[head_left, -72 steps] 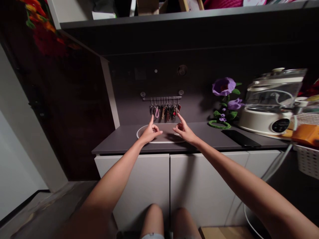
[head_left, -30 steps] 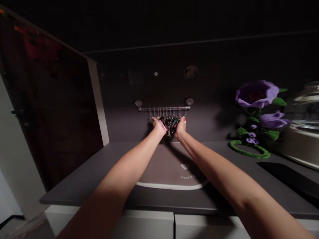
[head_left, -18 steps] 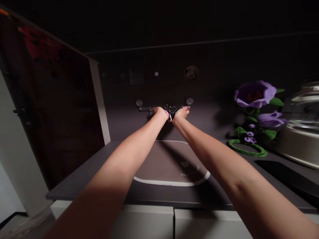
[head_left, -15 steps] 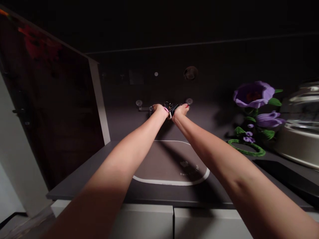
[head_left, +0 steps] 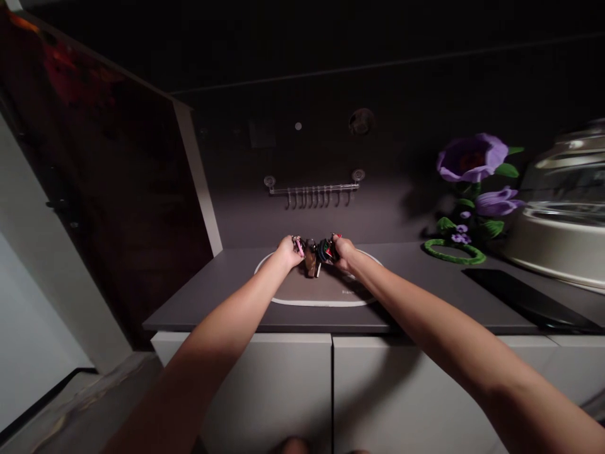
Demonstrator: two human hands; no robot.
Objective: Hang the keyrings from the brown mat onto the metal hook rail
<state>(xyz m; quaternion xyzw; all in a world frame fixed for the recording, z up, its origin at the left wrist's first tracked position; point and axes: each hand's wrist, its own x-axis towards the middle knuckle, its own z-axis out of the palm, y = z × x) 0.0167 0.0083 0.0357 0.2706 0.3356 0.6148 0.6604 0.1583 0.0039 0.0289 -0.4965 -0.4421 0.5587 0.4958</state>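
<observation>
Fingers (head_left: 341, 247) curled around bunched keychains (head_left: 311, 260)

You have bunch of keys and fobs (head_left: 312, 253), tangled, spanning your left hand (head_left: 287, 251) at 9 o'clock to right hand (head_left: 346, 252) at 3 o'clock, 6 o'clock from clear hook rail (head_left: 314, 188). Pink piece (head_left: 299, 246) toward 9 o'clock; brown fob (head_left: 311, 261) mid-bunch, pointing to 6 o'clock, pale strip (head_left: 318, 270) beside it; dark rounded piece (head_left: 324, 250) toward 3 o'clock. Single keys too small to tell.
</observation>
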